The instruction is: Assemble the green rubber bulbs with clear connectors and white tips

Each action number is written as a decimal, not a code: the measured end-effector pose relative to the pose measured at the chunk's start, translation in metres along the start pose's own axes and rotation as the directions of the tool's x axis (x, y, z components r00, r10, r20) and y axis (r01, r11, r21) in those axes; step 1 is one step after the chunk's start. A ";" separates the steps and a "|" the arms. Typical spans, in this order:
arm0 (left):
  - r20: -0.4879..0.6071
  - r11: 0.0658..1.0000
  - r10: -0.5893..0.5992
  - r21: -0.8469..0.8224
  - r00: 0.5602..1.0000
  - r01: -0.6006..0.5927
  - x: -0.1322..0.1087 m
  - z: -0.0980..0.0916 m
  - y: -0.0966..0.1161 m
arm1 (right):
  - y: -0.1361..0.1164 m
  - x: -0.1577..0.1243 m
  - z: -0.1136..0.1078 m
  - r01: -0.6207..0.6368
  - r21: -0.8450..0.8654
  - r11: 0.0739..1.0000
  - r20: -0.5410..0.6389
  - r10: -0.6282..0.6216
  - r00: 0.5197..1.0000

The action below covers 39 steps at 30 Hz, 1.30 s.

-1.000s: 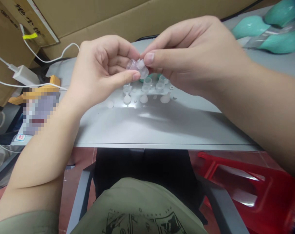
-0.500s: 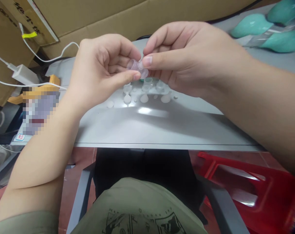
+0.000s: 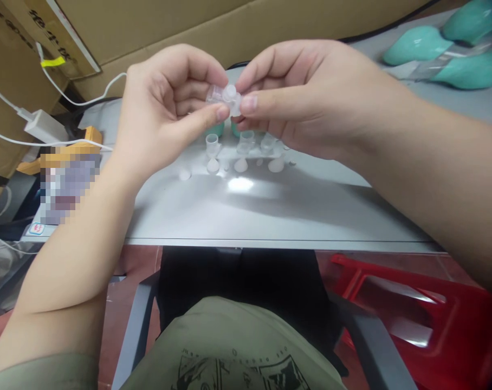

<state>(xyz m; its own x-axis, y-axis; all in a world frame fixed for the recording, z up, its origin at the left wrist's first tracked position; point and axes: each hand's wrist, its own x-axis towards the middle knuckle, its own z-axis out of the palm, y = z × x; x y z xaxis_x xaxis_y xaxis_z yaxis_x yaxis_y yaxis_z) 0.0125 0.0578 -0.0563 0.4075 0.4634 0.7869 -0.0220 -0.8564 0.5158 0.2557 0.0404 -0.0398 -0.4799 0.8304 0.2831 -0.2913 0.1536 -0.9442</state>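
Above the table, my left hand (image 3: 168, 100) is closed, thumb and fingers pinching a small clear plastic cup (image 3: 214, 95). My right hand (image 3: 306, 97) pinches the same piece from the other side, near a small round whitish knob (image 3: 230, 92). Fingertips partly cover the piece, so I cannot tell whether it is one part or two. Below the hands stand small clear cups, one at the left (image 3: 212, 142) and another in the middle (image 3: 246, 139). Whitish teardrop-shaped pieces, such as the right one (image 3: 276, 164), lie in front of them. Teal objects (image 3: 216, 130) show partly behind the fingers.
Teal bulb-shaped items (image 3: 419, 43) with clear wrapping lie at the back right. A white charger (image 3: 46, 125) with cables, a yellow-orange object (image 3: 92, 135) and a blurred-out item are at left. Cardboard (image 3: 168, 32) stands behind the table; a red stool (image 3: 465, 319) is below right.
The left hand has moved slightly up and left, and the clear piece has turned between the fingers, its knob now facing up. More of the teal objects and the left cup shows below.
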 end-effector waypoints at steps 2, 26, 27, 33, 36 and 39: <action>-0.038 1.000 -0.031 -0.003 0.999 0.031 0.000 0.001 0.002 | 0.000 0.000 0.001 0.028 -0.042 0.999 -0.007 -0.028 1.000; -0.063 1.000 -0.026 0.016 0.998 0.027 -0.009 0.003 0.016 | -0.029 -0.017 0.013 0.287 -0.731 0.619 0.038 -0.384 0.923; -0.055 0.997 -0.046 0.055 0.997 0.049 -0.009 0.002 0.022 | -0.028 -0.016 0.012 0.308 -0.720 0.622 0.052 -0.395 0.917; -0.108 0.974 -0.133 0.172 0.985 0.150 -0.013 0.005 0.018 | -0.026 -0.015 0.012 0.332 -0.673 0.661 0.049 -0.408 0.912; -0.090 0.985 -0.127 0.107 0.988 0.137 -0.013 0.009 0.004 | -0.026 -0.017 0.013 0.265 -0.635 0.726 -0.008 -0.349 0.937; -0.061 0.990 -0.094 0.095 0.994 0.099 -0.006 0.004 -0.001 | -0.021 -0.016 0.008 0.348 -0.654 0.672 0.067 -0.407 0.911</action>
<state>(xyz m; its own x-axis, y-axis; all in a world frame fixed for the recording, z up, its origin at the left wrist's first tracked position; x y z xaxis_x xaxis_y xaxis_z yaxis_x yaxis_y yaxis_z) 0.0137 0.0544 -0.0631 0.3516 0.5546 0.7542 0.1059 -0.8240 0.5566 0.2632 0.0195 -0.0230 -0.3740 0.6583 0.6533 0.1790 0.7424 -0.6456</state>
